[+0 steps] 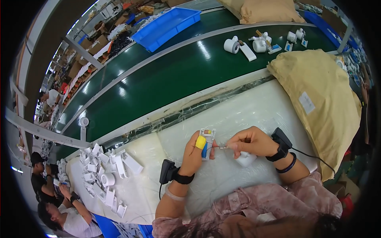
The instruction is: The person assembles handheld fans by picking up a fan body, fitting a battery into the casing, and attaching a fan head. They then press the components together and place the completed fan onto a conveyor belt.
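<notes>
head view of a seated worker at a padded white bench (254,107) beside a green conveyor belt (166,75). the left hand (194,152), its thumb capped with a yellow finger cot, is closed around a small white plastic part (208,139) with a blue insert, holding it upright and clear of the bench so that its side faces the other hand. the right hand (250,142) pinches a thin metal tool (222,147) between thumb and fingertips, its tip touching the part's edge; a white piece (246,158) lies just under this hand. a pile of similar white parts (105,170) sits to the left within reach, and a tan sack (317,95) rests at the right. both wrists carry black strapped devices.
</notes>
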Motion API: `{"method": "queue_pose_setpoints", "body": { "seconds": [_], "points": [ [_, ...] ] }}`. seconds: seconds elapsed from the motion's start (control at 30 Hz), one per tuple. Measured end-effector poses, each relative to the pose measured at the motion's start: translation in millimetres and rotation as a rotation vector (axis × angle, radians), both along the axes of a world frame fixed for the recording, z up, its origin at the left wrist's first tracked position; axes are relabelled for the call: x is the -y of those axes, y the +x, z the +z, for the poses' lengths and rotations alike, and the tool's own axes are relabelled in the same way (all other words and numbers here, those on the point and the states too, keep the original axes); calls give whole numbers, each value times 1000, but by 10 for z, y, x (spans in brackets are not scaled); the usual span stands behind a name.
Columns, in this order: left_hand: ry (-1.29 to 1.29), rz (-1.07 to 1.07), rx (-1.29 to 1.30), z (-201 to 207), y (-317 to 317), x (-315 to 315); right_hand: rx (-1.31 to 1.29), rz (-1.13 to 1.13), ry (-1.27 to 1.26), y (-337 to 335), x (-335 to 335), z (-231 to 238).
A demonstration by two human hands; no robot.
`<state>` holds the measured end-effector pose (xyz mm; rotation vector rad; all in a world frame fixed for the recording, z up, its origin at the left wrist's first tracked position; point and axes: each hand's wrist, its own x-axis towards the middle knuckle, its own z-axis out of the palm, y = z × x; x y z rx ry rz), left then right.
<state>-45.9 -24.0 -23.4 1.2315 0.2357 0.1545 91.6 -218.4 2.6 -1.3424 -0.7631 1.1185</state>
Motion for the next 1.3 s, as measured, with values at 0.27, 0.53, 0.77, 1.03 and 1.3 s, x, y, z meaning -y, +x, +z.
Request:
{"method": "queue_pose_setpoints", "body": {
  "seconds": [0.27,0.53,0.77,1.03,1.3],
  "points": [
    [255,34,41,56,-21,166,1058,-286,121,-204,1,92],
    [19,28,-22,24,-17,284,1412,-565,359,-164,-94,3],
    [-40,20,-27,102,-5,287,1385,-560,386,-211,-125,-20],
    [7,52,-39,132,-29,337,1257,-466,468,-297,-135,-62],
    [75,54,30,121,-67,402,1278,-439,491,-289,-114,-57]
  ]
}}
